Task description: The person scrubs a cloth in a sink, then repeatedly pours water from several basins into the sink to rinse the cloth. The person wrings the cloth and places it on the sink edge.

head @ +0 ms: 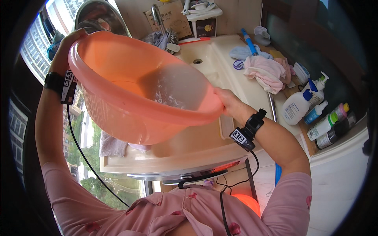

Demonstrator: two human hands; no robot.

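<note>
A large orange-pink plastic basin (115,118) is raised above the pale laundry sink (192,166) and tilted down to the right. My left hand (77,35) grips its far left rim, the fingers partly hidden behind the edge. My right hand (230,103) clasps the rim on the right side. Inside, cloudy greyish water (183,84) with bright glints gathers toward the right wall. Beyond the basin, the sink's drain (198,61) shows below a chrome faucet (156,14).
Pink and blue cloths (265,70) lie on the right ledge near a blue-handled tool (249,41). Several bottles, including a white pump bottle (295,107), stand along that ledge. A towel (112,144) hangs at the left front edge. Grey cloth (159,39) surrounds the faucet base.
</note>
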